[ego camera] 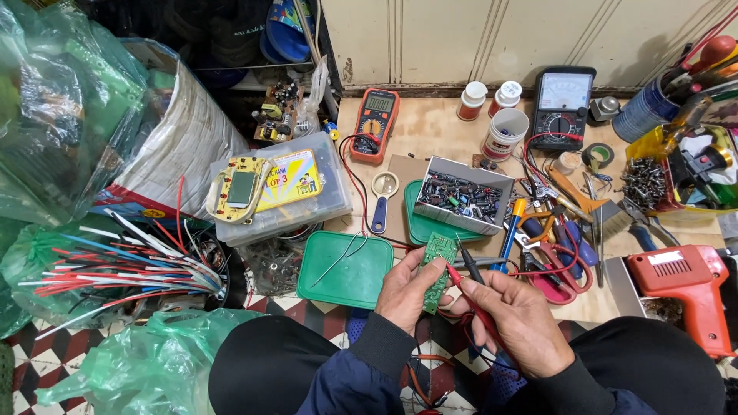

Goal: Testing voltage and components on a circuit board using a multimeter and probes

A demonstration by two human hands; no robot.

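Down near the bottom middle of the head view, the left hand (pixel 405 288) is closed around a small green circuit board (pixel 439 270), thumb on one long edge and fingers behind the other, holding it tilted above the person's lap. The right hand (pixel 521 319), just right of the board, is curled shut on two meter probes: the red probe (pixel 469 301) runs out between thumb and forefinger with its tip touching the board's right edge, and the black probe (pixel 470 263) points up past the board's top corner.

Every other thing is placed from that board. Just to its left lies a green plastic lid (pixel 346 269) with a thin wire across it. Directly above the board sits an open grey box of small components (pixel 463 203), resting on a second green lid (pixel 416 223). Left of that box lies a magnifying glass with a blue handle (pixel 382 201), and farther up from the board stands an orange digital multimeter (pixel 374 124) whose leads trail down toward the hands. Up and to the right of the board is a black analogue meter (pixel 563 106), with small white pots (pixel 505 132) beside it. Right of the board lie pliers, screwdrivers and red-handled scissors (pixel 560 274) in a heap, and far right an orange power drill (pixel 686 288). Far left of the board, a bunch of red and white wires (pixel 127 265) sticks out among green plastic bags (pixel 146 369).
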